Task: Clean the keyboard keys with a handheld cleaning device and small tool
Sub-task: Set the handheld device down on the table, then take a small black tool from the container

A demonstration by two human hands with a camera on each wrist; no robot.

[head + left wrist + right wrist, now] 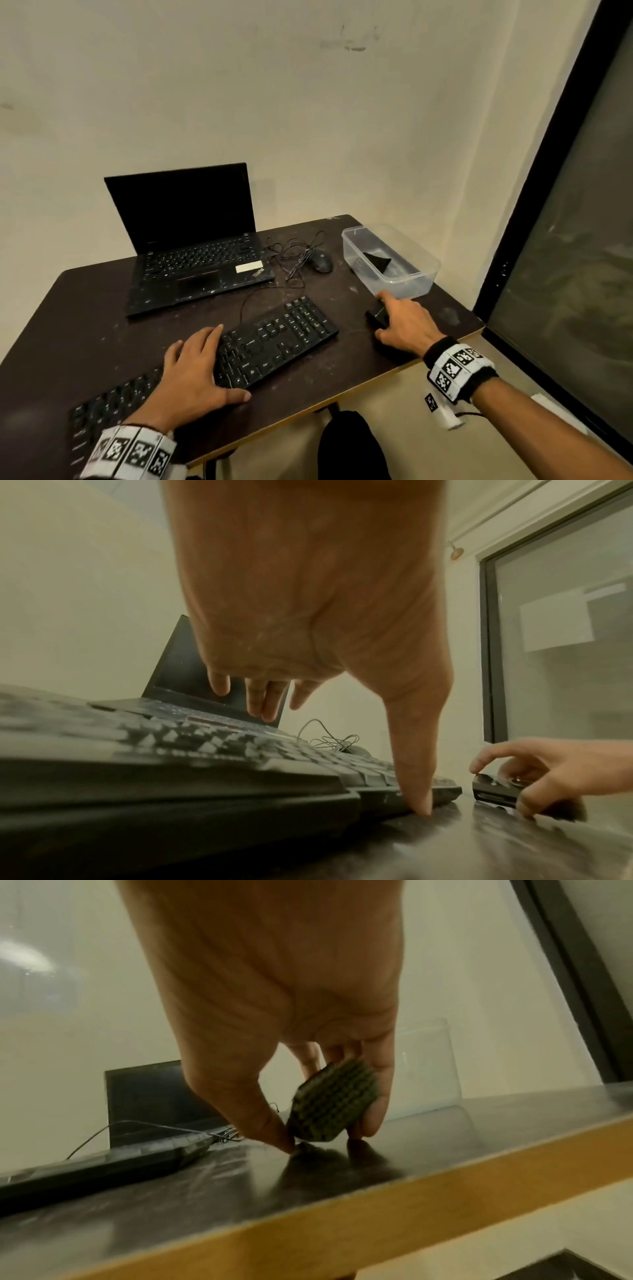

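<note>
A black keyboard [284, 339] lies slantwise on the dark table [342, 373]. My left hand [197, 365] rests flat on its keys with the fingers straight. The thumb [418, 783] touches the table at the keyboard's front edge. Right of the keyboard, my right hand [402, 323] pinches a small black cleaning device [376, 314] between thumb and fingers. In the right wrist view the device [334, 1104] is tilted just above the table and shows a face of greenish bristles. The left wrist view shows the same device [496, 791] under my right hand's fingers [486, 761].
An open black laptop [191, 240] stands at the back. A black mouse [322, 261] and tangled cable [294, 255] lie beside it. A clear plastic tub [426, 274] holding a dark item [376, 262] sits just beyond my right hand. The table's edge [411, 1204] runs close by. A black object [349, 445] sits below the table.
</note>
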